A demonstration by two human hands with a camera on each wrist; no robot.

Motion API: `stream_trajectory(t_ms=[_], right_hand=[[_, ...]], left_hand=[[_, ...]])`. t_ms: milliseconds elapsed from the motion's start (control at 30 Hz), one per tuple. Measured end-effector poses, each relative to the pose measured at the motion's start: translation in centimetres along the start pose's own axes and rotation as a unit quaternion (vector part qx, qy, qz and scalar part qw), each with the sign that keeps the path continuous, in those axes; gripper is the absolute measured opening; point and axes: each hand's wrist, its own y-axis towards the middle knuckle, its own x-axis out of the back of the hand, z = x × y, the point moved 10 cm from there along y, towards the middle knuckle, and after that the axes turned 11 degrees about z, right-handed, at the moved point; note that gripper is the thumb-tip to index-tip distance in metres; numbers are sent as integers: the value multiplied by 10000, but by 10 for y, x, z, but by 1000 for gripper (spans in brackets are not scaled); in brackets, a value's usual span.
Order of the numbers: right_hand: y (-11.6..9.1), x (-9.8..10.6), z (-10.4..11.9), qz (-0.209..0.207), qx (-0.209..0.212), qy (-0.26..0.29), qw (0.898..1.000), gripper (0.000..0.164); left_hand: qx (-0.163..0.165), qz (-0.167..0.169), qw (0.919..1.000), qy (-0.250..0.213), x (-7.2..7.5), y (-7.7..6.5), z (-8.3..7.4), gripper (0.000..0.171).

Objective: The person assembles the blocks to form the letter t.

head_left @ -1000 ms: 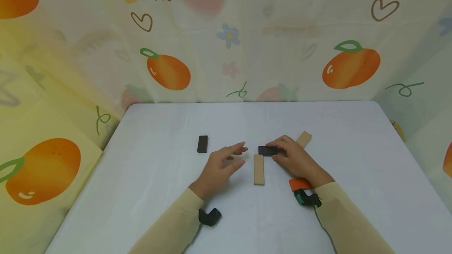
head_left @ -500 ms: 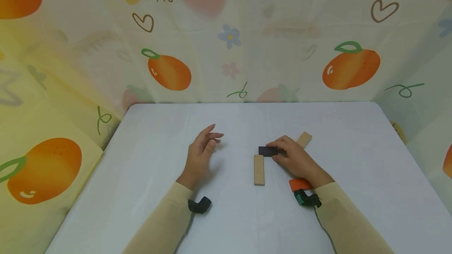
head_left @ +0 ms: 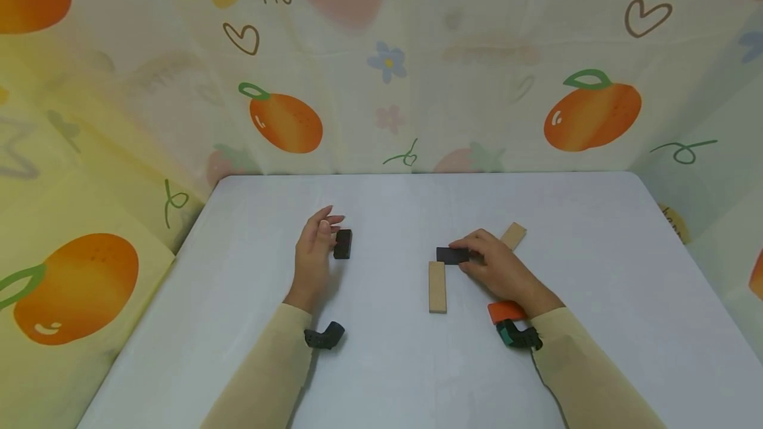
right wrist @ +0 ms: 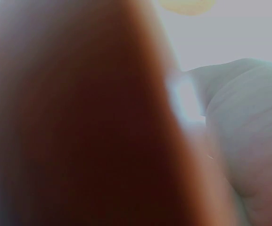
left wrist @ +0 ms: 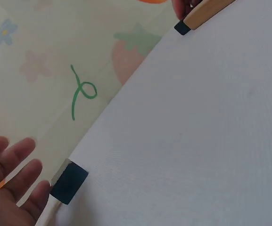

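Note:
My left hand (head_left: 312, 257) is beside a black block (head_left: 342, 244) on the left of the table, fingers loosely spread and holding nothing. In the left wrist view a fingertip overlaps the edge of that dark block (left wrist: 70, 182); whether it touches, I cannot tell. My right hand (head_left: 495, 263) pinches the right end of a second black block (head_left: 452, 255), which lies crosswise at the far end of a light wooden block (head_left: 438, 287). A blurred dark orange-brown surface (right wrist: 93, 117) fills much of the right wrist view, with part of the right hand (right wrist: 253, 127) beyond it.
Behind the right hand another wooden block (head_left: 514, 236) lies slanted, partly hidden. An orange block (head_left: 507, 312) lies under the right wrist, next to the black wrist camera (head_left: 520, 335). A printed curtain (head_left: 417, 104) hangs at the back edge of the white table (head_left: 381, 376).
My left hand has moved left, away from the middle blocks, to the left black block, passing in front of it on the way. The right hand has kept its grip and place.

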Motion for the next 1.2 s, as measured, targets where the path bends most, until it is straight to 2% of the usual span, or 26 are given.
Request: stream_trajectory(t_ms=[100,233,367,500,767,1033,1200], right_hand=[[0,-1,-1,-6,9,-1,10000,37],[1,-2,-3,-1,-49,16,10000,38],[1,-2,-5,30,-141,-7,9999,38],[1,-3,-6,47,-162,-31,9999,38],[1,-2,-3,4,-102,-17,9999,38],[1,-2,-3,-1,-78,-12,10000,38],[1,-2,-4,-14,-93,15,10000,38]], left_hand=[[499,-166,9984,205,3,0,13,52],[1168,-325,9906,637,4,-1,29,62],[1453,-181,9813,1251,-2,0,32,72],[1366,46,9773,1619,-8,2,31,71],[1106,340,9748,1909,-11,2,25,49],[1073,277,9742,1968,-10,2,24,42],[924,264,9767,1917,-10,3,23,40]])
